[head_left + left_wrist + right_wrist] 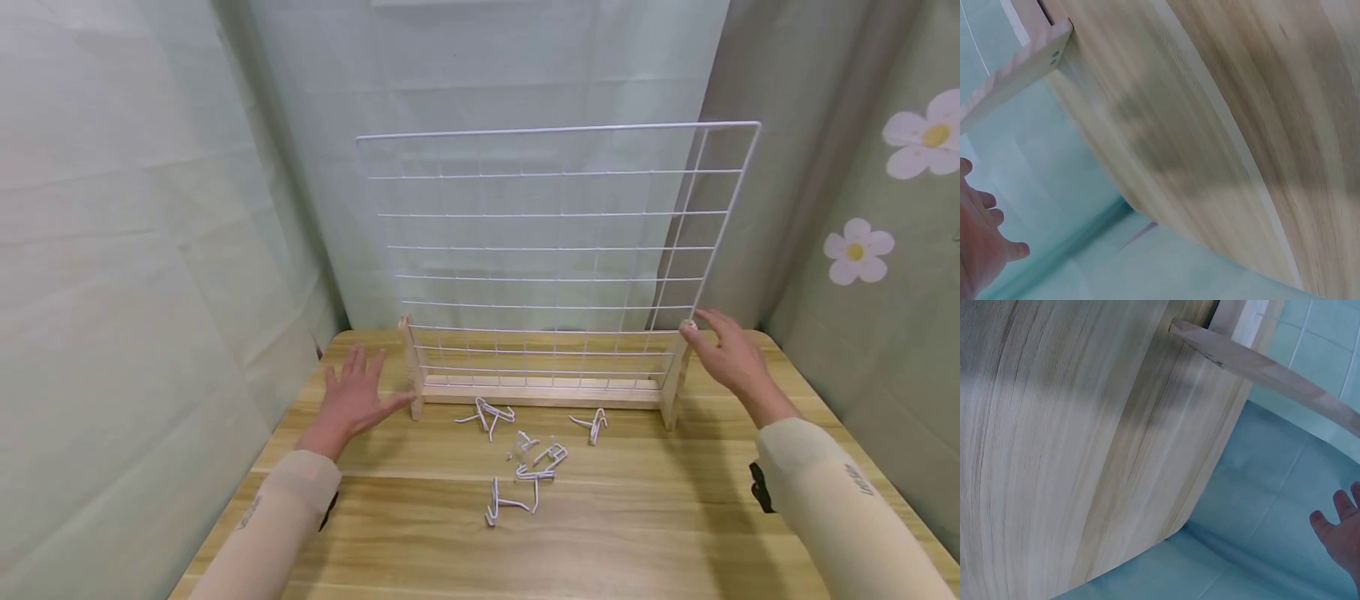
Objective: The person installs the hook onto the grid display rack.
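A white wire grid (555, 214) stands upright in a pale wooden stand (540, 401) toward the back of the table. My left hand (351, 404) is beside the stand's left post (413, 367), fingers spread and thumb pointing at it. Over on the other side, my right hand (727, 358) is at the top of the right post (676, 375), its thumb overlapping the post's tip and its fingers extended. In the right wrist view, the right hand's fingers (1342, 506) are spread apart. The left wrist view shows the left hand's fingers (988, 200) likewise held apart.
Several white wire hooks (536, 475) lie scattered on the wooden table (622, 533) before the stand, one hook (592, 425) apart to the right. Pale fabric curtains (165, 250) surround the table at the left, back and right.
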Motion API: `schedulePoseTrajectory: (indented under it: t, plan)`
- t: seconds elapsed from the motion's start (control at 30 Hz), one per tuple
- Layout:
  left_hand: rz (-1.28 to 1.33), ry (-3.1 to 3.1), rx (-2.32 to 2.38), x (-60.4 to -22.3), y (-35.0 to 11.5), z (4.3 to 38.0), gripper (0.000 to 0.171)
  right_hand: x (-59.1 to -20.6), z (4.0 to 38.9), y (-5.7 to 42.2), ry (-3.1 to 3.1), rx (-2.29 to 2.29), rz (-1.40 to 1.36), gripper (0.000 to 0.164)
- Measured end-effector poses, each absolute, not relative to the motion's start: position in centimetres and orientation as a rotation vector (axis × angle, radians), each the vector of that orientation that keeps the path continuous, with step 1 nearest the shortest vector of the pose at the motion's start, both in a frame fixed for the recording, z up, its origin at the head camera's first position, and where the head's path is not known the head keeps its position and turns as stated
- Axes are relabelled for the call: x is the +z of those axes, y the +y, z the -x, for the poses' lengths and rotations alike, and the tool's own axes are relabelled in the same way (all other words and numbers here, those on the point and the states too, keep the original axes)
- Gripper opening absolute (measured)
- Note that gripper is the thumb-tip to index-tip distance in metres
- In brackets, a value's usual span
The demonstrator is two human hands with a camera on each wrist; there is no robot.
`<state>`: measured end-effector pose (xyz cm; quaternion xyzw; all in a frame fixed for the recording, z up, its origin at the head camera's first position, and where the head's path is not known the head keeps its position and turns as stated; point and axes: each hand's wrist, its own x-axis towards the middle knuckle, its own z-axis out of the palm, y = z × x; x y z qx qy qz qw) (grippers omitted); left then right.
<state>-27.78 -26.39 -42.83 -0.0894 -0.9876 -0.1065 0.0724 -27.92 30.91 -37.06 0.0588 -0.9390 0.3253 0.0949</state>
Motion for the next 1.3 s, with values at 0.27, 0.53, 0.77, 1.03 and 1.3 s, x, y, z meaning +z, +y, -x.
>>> schedulePoseTrajectory:
  t: [0.27,0.53,0.77,1.03,1.3]
  plan:
    - [0.314,-2.962,-0.342,-43.0,-24.9,27.3,0.102,-37.3,28.0,30.6,-2.711,1.081,-0.148,0.066]
    - [0.359,-2.957,-0.327,-43.1,-23.5,27.3,0.105,-37.5,28.0,30.5,-2.622,1.203,-0.095,0.061]
    - [0.354,-2.953,-0.373,-43.3,-22.9,27.2,0.106,-37.5,27.9,30.1,-2.573,1.265,-0.028,0.060]
    - [0.392,-2.895,-0.414,-43.5,-21.9,27.2,0.098,-37.5,27.9,30.1,-2.523,1.418,0.038,0.059]
    - [0.342,-2.832,-0.510,-43.4,-21.2,27.4,0.091,-37.8,28.0,29.9,-2.478,1.507,0.081,0.060]
